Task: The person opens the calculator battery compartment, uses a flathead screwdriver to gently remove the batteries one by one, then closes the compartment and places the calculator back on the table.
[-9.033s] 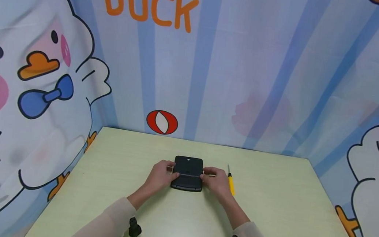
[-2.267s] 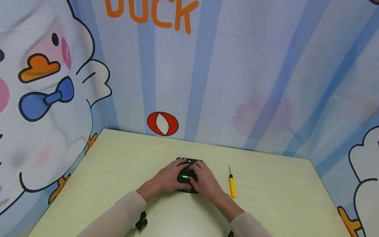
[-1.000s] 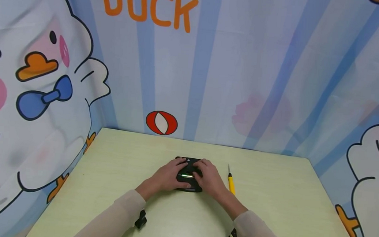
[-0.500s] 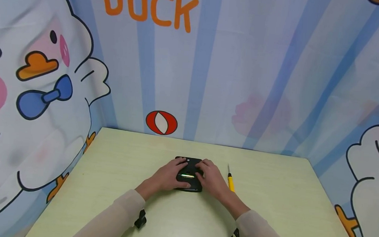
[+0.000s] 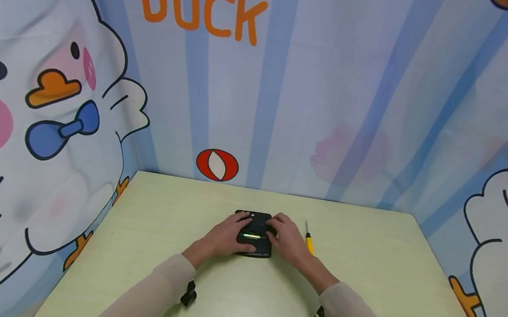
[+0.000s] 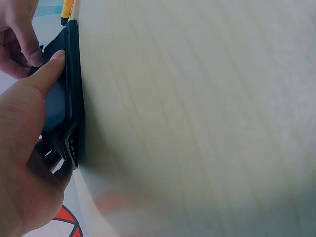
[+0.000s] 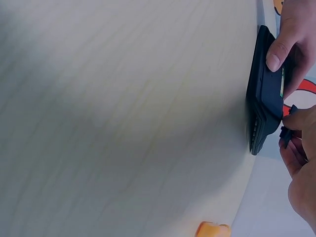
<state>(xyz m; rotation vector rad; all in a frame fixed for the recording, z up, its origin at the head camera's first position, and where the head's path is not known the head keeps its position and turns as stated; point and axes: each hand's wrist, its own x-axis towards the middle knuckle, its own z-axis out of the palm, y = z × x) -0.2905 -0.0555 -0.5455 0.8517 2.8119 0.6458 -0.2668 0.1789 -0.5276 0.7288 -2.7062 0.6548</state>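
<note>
A black handheld device (image 5: pixel 260 247), flat with a raised upper part, lies on the table; its exact kind does not show. A slot with a bright greenish strip (image 5: pixel 252 236) shows across its middle. My left hand (image 5: pixel 223 236) grips the left side, thumb over the near part and fingers on the far part. At the device's right side, my right hand (image 5: pixel 291 240) pinches a small black cover piece (image 7: pixel 288 132) between thumb and fingers. In the right wrist view this piece sits off the device's body, beside its raised part.
A screwdriver (image 5: pixel 309 242) with a yellow handle lies just right of my right hand, its tip pointing away. The pale wooden table (image 5: pixel 167 196) ends at a duck-print cloth (image 5: pixel 302 108) hanging behind and at the sides.
Nine seconds ago both hands held the device's edges and no bright strip showed. Since then the slot has opened, and my right hand has drawn off to the right with the small cover piece.
</note>
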